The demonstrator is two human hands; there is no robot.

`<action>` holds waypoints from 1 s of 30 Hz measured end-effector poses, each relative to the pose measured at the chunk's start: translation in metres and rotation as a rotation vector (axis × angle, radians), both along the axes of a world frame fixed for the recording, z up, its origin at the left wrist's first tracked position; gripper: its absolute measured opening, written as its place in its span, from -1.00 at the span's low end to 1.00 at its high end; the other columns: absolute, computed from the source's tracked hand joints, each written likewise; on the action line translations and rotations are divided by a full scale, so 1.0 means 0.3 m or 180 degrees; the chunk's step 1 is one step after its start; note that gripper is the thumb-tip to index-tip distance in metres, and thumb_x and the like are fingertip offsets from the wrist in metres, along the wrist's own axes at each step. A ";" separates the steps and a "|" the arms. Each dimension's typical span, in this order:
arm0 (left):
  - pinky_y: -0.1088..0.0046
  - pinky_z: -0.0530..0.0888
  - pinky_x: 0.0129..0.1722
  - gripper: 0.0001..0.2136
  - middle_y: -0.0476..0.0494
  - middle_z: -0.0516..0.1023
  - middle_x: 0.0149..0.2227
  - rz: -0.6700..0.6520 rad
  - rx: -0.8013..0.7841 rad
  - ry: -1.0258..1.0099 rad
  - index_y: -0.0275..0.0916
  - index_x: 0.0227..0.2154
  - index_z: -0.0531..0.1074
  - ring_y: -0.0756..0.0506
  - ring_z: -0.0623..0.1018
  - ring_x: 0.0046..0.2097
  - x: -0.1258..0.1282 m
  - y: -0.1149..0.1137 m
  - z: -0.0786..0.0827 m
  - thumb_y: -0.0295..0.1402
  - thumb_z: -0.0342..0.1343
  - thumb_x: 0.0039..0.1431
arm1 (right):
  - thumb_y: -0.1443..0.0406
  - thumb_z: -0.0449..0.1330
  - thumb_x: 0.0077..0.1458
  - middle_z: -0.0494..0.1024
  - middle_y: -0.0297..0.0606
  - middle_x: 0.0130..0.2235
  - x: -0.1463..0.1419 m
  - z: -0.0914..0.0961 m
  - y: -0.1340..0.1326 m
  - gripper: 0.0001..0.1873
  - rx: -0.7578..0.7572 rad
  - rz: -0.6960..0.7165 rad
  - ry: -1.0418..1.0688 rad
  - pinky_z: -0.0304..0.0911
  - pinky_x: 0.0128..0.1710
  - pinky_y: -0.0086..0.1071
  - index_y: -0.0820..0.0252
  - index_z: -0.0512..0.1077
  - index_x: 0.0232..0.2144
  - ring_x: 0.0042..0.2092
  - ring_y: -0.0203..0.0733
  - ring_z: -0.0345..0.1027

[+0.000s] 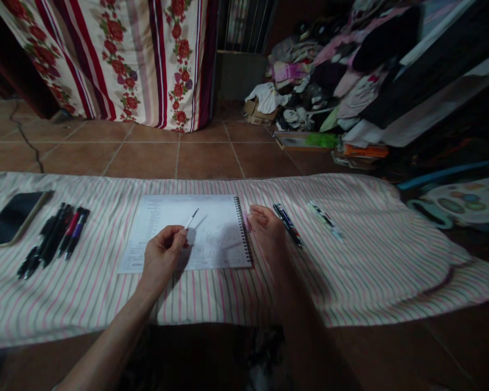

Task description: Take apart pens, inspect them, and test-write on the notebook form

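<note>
My left hand (pixel 165 250) is closed, pinching a slim white pen refill (pixel 190 219) with a dark tip that points up and away over the notebook. Beneath it lies the spiral notebook (pixel 215 239), open to a pale page with faint marks and its wire binding on the right. Beside that binding, my right hand (pixel 267 228) has curled fingers around a small pink pen barrel (pixel 245 221), mostly hidden and dim. Just right of this hand rest dark pens (pixel 288 225), and beyond them a light green and white pen (pixel 326 221).
A striped cloth (pixel 375 260) covers the low surface. On the left are several dark, red and purple pens (pixel 55 239) and a phone (pixel 14 220). Past the far edge are a tiled floor (pixel 146 155), a floral curtain (pixel 146 65) and heaped clothes (pixel 330 76).
</note>
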State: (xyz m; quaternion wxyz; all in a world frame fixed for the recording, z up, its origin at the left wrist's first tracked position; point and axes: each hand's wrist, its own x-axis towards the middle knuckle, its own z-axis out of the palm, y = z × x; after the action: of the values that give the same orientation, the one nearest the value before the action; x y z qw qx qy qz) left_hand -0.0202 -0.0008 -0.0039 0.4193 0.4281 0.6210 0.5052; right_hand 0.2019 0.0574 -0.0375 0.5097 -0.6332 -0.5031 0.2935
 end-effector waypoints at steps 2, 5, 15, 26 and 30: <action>0.50 0.32 -0.50 -0.77 0.02 0.43 -0.63 0.0002 -0.0014 -0.0007 -0.27 -0.48 0.44 0.02 0.37 -0.55 0.001 0.000 -0.001 -0.19 0.15 -0.08 | 0.22 0.13 -0.07 0.53 -0.02 -0.16 0.021 0.005 -0.006 -0.63 0.0044 -0.0102 -0.0494 0.30 -0.21 -0.24 0.29 0.46 -0.20 -0.23 -0.09 0.43; 0.50 0.32 -0.50 -0.77 0.01 0.43 -0.63 -0.0033 -0.0031 -0.0007 -0.27 -0.49 0.45 0.02 0.37 -0.54 0.005 -0.002 0.002 -0.19 0.16 -0.08 | 0.25 0.08 -0.03 0.56 -0.04 -0.20 0.040 0.017 -0.018 -0.65 -0.0003 -0.0071 -0.1001 0.30 -0.18 -0.23 0.29 0.48 -0.22 -0.25 -0.09 0.44; 0.50 0.30 -0.52 -0.75 0.02 0.41 -0.64 -0.0122 -0.0145 -0.0076 -0.28 -0.50 0.43 0.02 0.36 -0.55 0.031 -0.002 -0.002 -0.16 0.15 -0.12 | 0.26 0.09 0.04 0.58 -0.16 -0.28 0.007 0.005 -0.034 -0.75 -0.0521 0.0126 -0.2137 0.22 -0.27 -0.34 0.18 0.51 -0.27 -0.27 -0.13 0.44; 0.50 0.31 -0.50 -0.77 0.01 0.43 -0.62 -0.0181 -0.0106 -0.0327 -0.28 -0.48 0.44 0.03 0.37 -0.54 0.041 -0.004 -0.005 -0.19 0.17 -0.09 | 0.29 0.08 0.07 0.56 -0.17 -0.26 0.001 0.019 -0.042 -0.78 -0.0869 0.0099 -0.2684 0.15 -0.28 -0.39 0.17 0.50 -0.26 -0.21 -0.16 0.41; 0.49 0.32 -0.47 -0.78 0.00 0.45 -0.61 -0.0182 -0.0138 -0.0494 -0.29 -0.46 0.44 0.04 0.37 -0.54 0.046 -0.004 -0.004 -0.21 0.17 -0.08 | 0.33 0.08 0.06 0.55 -0.15 -0.26 -0.012 0.022 -0.045 -0.78 -0.0837 0.0082 -0.2801 0.14 -0.28 -0.38 0.19 0.48 -0.26 -0.21 -0.15 0.41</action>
State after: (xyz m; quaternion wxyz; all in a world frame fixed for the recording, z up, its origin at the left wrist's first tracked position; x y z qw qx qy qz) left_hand -0.0064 -0.0020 -0.0050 0.4896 0.3960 0.5850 0.5111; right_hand 0.1984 0.0438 -0.0309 0.1593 -0.7506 -0.6381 0.0644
